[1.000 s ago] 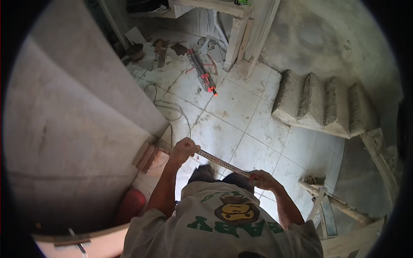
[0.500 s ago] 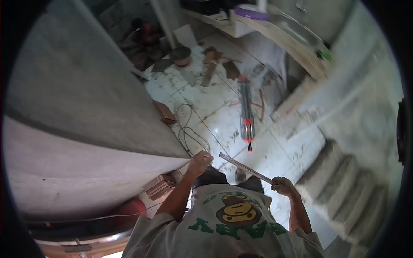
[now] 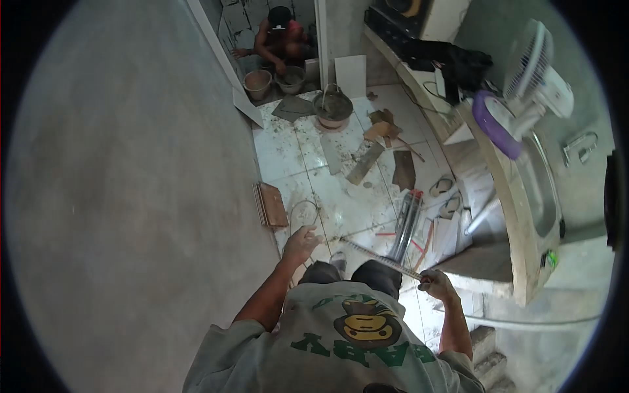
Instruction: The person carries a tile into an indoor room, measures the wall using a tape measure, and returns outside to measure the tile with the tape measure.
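My right hand (image 3: 437, 287) is closed around a tape measure, whose case is mostly hidden by the fingers. Its extended blade (image 3: 381, 259) slants up and left in front of my body, the free end stopping short of my left hand. My left hand (image 3: 302, 244) is held out with loosely bent fingers apart, and I see nothing in it. Beyond the blade, a long manual tile cutter (image 3: 407, 226) with metal rails and red parts lies on the floor.
Ahead are a mortar bucket (image 3: 333, 110), tile offcuts (image 3: 365, 164) and sandals (image 3: 445, 196). Stacked brown tiles (image 3: 272, 205) lean on the left wall. A person (image 3: 280, 42) crouches in the doorway by buckets. On the right, a counter (image 3: 481, 141) bears a fan (image 3: 531, 72); steps (image 3: 490, 367) lie below.
The view has swung up and right, bringing the doorway, person and fan into sight. I am closer to the tile cutter. The tape measure stays in my right hand.
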Available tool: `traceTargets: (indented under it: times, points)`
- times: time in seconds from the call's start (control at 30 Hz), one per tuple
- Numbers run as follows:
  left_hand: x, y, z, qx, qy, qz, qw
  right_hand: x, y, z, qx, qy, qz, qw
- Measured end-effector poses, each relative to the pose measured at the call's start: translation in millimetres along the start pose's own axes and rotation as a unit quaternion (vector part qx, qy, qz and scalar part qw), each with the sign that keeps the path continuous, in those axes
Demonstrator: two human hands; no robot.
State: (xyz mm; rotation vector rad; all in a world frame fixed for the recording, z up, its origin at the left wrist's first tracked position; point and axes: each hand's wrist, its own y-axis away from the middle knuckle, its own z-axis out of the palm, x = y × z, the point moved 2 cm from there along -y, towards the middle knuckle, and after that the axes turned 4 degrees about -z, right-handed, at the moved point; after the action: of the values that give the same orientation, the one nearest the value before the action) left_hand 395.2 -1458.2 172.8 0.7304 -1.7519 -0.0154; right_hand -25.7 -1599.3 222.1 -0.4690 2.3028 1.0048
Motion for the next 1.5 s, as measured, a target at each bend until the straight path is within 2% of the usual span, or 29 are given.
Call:
traceTargets:
  times: [0.03, 0.07, 0.1, 0.13, 0.2, 0.23, 0.27, 0.3, 0.33, 0.4, 0.47, 0.53, 0.6, 0.67, 0.7, 0.77, 0.83, 0.9, 0.93, 0.97, 1.07, 1.13, 1.2, 1.23, 1.27, 1.33, 1.4, 1.5]
  points:
    - [20.0, -25.4, -14.0, 0.004, 0.001, 0.001, 1.000, -14.0, -26.1, -1.4, -0.019, 0.047, -0.017, 0.999]
    - [44.6, -49.1, -22.0, -0.013, -0.030, 0.037, 0.999, -36.2, -45.7, -6.7, 0.033, 0.078, -0.063, 0.994]
    - [66.1, -70.5, -27.6, -0.029, -0.061, 0.069, 0.995, -57.9, -74.3, -16.3, -0.014, 0.070, -0.059, 0.996]
    - [83.2, -89.1, -35.2, -0.025, -0.058, 0.060, 0.996, -82.3, -104.8, -26.6, -0.064, 0.063, -0.054, 0.994]
    - [106.1, -128.7, -45.3, -0.155, -0.199, 0.022, 0.968, -124.1, -159.5, -39.8, -0.057, 0.106, -0.100, 0.988]
    - [96.9, -149.0, -46.4, -0.156, -0.182, 0.072, 0.968, -137.8, -194.3, -45.8, -0.050, 0.105, -0.126, 0.985]
    - [85.5, -175.2, -50.6, -0.148, -0.180, 0.066, 0.970, -147.7, -228.9, -51.9, -0.045, 0.103, -0.151, 0.982]
    - [72.3, -197.4, -55.7, -0.170, -0.247, 0.014, 0.954, -162.5, -266.0, -58.4, -0.104, 0.111, -0.129, 0.980]
    - [60.8, -215.2, -61.1, -0.195, -0.312, -0.040, 0.929, -182.6, -295.7, -68.4, -0.093, 0.126, -0.183, 0.970]
    - [73.6, -235.9, -86.0, -0.097, -0.209, 0.002, 0.973, -208.8, -367.8, -74.2, -0.182, 0.208, -0.207, 0.938]
    - [96.0, -268.8, -117.9, -0.097, -0.226, -0.028, 0.969, -252.1, -423.6, -79.1, -0.192, 0.160, -0.226, 0.942]
    - [105.4, -292.7, -147.0, -0.009, -0.180, -0.029, 0.983, -295.9, -484.7, -70.0, -0.245, 0.182, -0.302, 0.903]
    - [113.7, -331.0, -178.1, 0.009, -0.176, -0.022, 0.984, -355.2, -537.5, -63.5, -0.281, 0.228, -0.323, 0.874]
    - [132.5, -372.0, -211.4, 0.046, -0.162, -0.075, 0.983, -405.2, -587.9, -53.9, -0.284, 0.228, -0.329, 0.871]
    - [127.9, -399.0, -222.2, 0.040, -0.167, -0.078, 0.982, -428.1, -612.4, -47.0, -0.283, 0.226, -0.333, 0.871]
    - [108.3, -448.0, -235.4, 0.054, -0.194, -0.022, 0.979, -479.9, -664.2, -38.1, -0.286, 0.220, -0.336, 0.870]
    - [103.4, -499.2, -252.2, 0.019, -0.218, -0.040, 0.975, -511.8, -701.7, -19.3, -0.288, 0.248, -0.357, 0.853]
    - [90.1, -557.8, -276.0, -0.028, -0.273, -0.065, 0.959, -530.3, -746.4, -4.8, -0.273, 0.198, -0.346, 0.876]
    - [122.8, -580.8, -299.8, -0.032, -0.222, -0.066, 0.972, -543.2, -770.9, -2.4, -0.274, 0.178, -0.336, 0.883]
    - [126.5, -601.8, -318.7, -0.014, -0.212, -0.051, 0.976, -554.4, -798.0, -4.7, -0.278, 0.173, -0.335, 0.883]
    - [125.5, -645.3, -375.1, -0.009, -0.198, -0.041, 0.979, -588.1, -859.8, -9.9, -0.297, 0.132, -0.351, 0.878]
    - [114.6, -670.6, -399.9, -0.014, -0.181, -0.044, 0.982, -609.3, -902.6, -18.3, -0.286, 0.182, -0.339, 0.878]
    - [91.6, -689.7, -417.0, 0.037, -0.197, -0.083, 0.976, -626.1, -954.6, -20.0, -0.296, 0.224, -0.321, 0.871]
    - [84.9, -699.2, -424.3, 0.094, -0.148, -0.080, 0.981, -628.6, -987.1, -16.2, -0.289, 0.259, -0.338, 0.857]
    - [78.2, -704.4, -431.7, 0.091, -0.145, -0.094, 0.981, -631.3, -1018.1, -10.6, -0.285, 0.292, -0.355, 0.841]
    - [61.0, -724.6, -451.9, 0.155, -0.111, -0.197, 0.962, -654.0, -1086.6, -3.6, -0.275, 0.330, -0.346, 0.834]
    - [48.1, -733.3, -463.5, 0.155, -0.150, -0.282, 0.935, -665.1, -1151.1, 17.6, -0.269, 0.361, -0.330, 0.830]
    - [24.6, -730.4, -462.6, 0.166, -0.118, -0.339, 0.919, -687.6, -1249.0, 51.6, -0.224, 0.361, -0.353, 0.833]
